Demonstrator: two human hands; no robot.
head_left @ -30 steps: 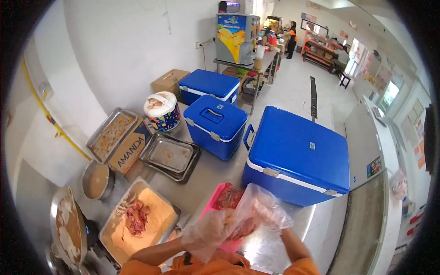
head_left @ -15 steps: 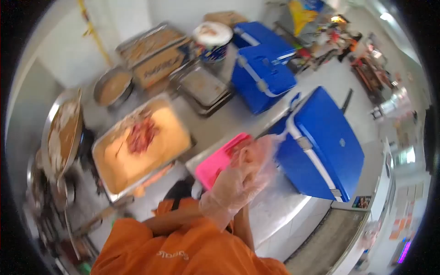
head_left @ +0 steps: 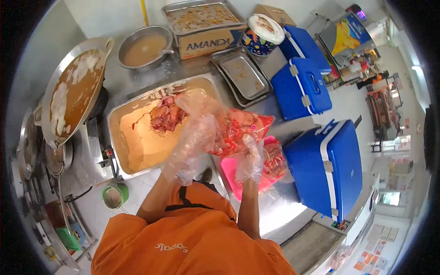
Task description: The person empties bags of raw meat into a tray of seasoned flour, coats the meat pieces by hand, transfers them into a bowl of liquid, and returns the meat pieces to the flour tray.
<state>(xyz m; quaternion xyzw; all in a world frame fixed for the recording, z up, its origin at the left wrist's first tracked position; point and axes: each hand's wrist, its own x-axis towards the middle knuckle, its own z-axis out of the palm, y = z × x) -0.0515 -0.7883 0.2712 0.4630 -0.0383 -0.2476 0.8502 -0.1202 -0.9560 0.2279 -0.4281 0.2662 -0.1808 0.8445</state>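
Note:
A clear plastic bag of raw meat with red liquid (head_left: 236,129) hangs between my two hands, over the right edge of a metal tray of tan flour-like powder (head_left: 142,149). My left hand (head_left: 195,137), in a loose clear glove, is closed round the bag's left end; its fingers are partly hidden by plastic. My right hand (head_left: 252,153), also gloved, grips the bag's lower right side. A heap of raw meat pieces (head_left: 167,114) lies on the powder. Below the bag, a pink tray (head_left: 231,172) holds another bagged portion of raw meat (head_left: 273,160).
A large pan of brown oil with foam (head_left: 68,98) stands left, near a bowl of cloudy liquid (head_left: 144,46). Behind are a crumb-strewn tray on a cardboard box (head_left: 206,46) and stacked metal trays (head_left: 243,73). Blue coolers (head_left: 325,169) line the right.
My hands have moved from over the pink tray, left toward the powder tray. The bag of meat is now lifted between them. The view has shifted and sharpened.

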